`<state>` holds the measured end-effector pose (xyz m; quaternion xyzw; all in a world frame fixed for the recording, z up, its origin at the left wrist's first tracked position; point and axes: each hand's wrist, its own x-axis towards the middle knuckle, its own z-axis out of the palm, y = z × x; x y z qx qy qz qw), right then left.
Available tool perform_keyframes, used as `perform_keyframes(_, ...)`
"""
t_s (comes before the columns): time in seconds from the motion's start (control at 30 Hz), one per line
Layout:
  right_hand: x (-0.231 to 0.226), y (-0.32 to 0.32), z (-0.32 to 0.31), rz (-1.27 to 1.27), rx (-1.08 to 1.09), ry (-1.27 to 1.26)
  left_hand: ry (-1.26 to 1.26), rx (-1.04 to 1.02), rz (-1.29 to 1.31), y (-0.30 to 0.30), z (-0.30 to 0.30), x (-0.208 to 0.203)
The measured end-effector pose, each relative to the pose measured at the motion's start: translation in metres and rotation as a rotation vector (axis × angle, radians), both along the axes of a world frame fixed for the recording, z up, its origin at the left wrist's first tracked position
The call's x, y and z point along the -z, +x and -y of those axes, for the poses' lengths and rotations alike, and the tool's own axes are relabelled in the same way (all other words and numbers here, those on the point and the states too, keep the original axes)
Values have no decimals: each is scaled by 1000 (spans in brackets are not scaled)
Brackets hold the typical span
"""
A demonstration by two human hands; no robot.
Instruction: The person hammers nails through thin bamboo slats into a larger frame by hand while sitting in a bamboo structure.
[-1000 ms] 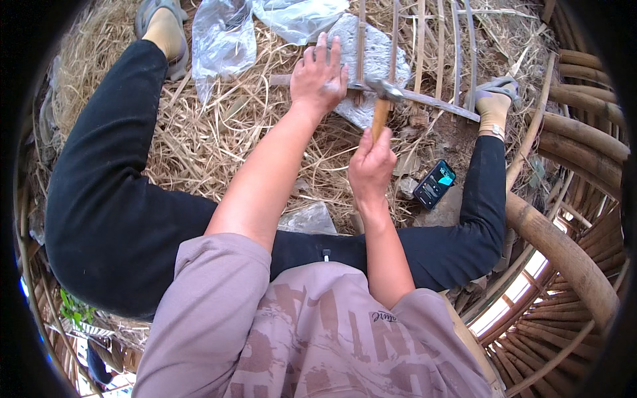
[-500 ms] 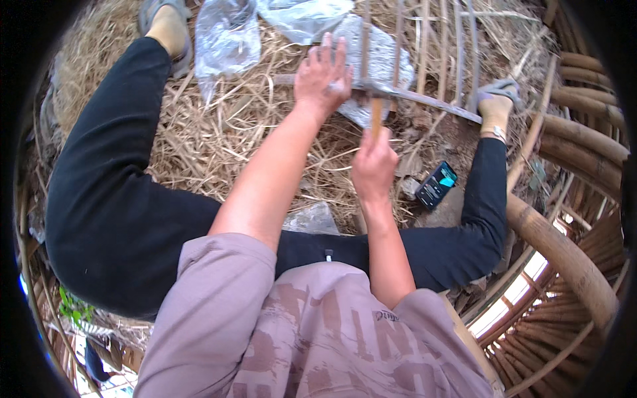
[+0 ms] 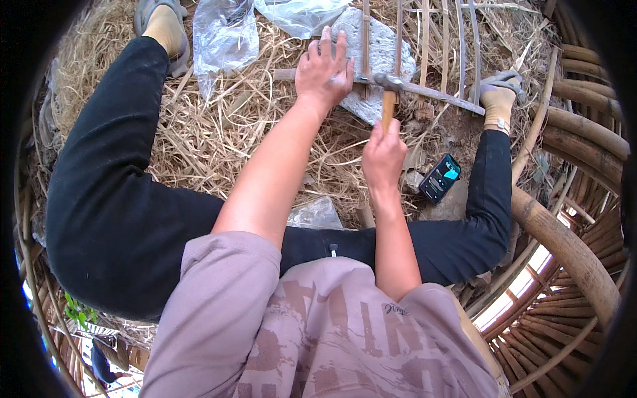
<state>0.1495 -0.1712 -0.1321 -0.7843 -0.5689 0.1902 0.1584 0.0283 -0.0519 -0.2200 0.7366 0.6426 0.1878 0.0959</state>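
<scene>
Gripping the hammer [image 3: 388, 93] handle, my right hand [image 3: 383, 154] has brought its head onto the cross slat [image 3: 431, 93], left hand [image 3: 323, 69] spread flat, pinning it.

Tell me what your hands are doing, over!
Left hand pressing bamboo strips on a flat stone. Right hand gripping hammer. Phone nearby.

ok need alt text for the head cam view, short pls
Seen from above, a seated person's right hand grips a wooden-handled hammer over a bamboo slat frame, while the left hand presses the frame down. Straw covers the ground; a phone lies nearby.
</scene>
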Motion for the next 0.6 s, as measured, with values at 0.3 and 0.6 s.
perform_keyframes(0.3, -2, -6, -5, 17, -67, -37, -23, -17, -14, -1, -1, 3)
perform_keyframes(0.6, -12, -14, -4, -29, -91, 39, 27, -13, 28, 0, -1, 1)
